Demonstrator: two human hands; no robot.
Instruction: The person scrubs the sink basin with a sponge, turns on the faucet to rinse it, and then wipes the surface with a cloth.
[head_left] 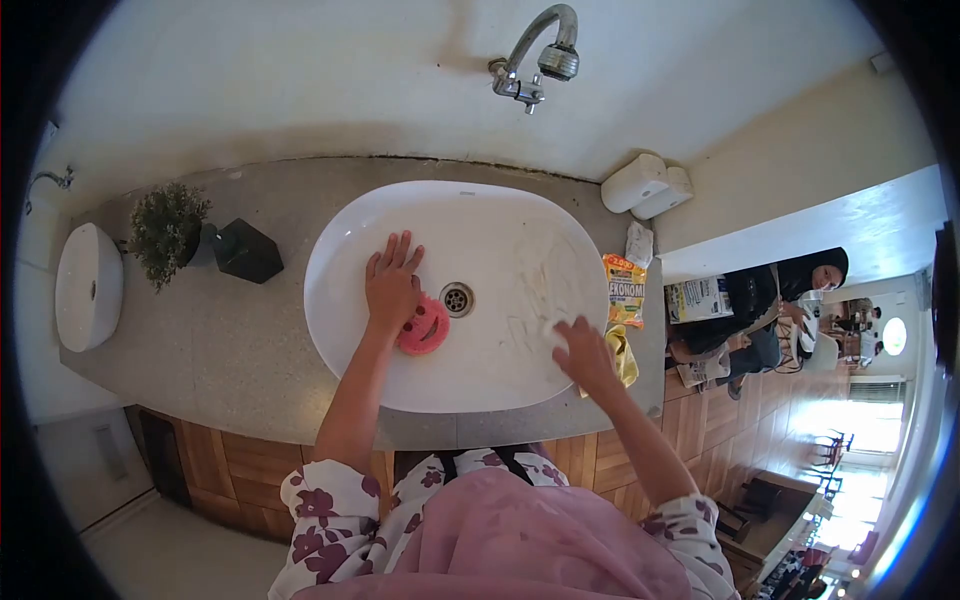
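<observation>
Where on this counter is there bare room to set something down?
Free: grey stone counter between the black box and the white oval basin. Crowded: the basin's right, by the yellow packet, yellow cloth and right hand.

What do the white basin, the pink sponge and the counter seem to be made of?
The basin looks like glazed ceramic: white, smooth and glossy. The pink sponge under the left hand seems soft foam, matte, with a cut face shape. The counter looks like grey speckled stone or composite; which one is unclear. The right hand rests on the basin's rim.
</observation>
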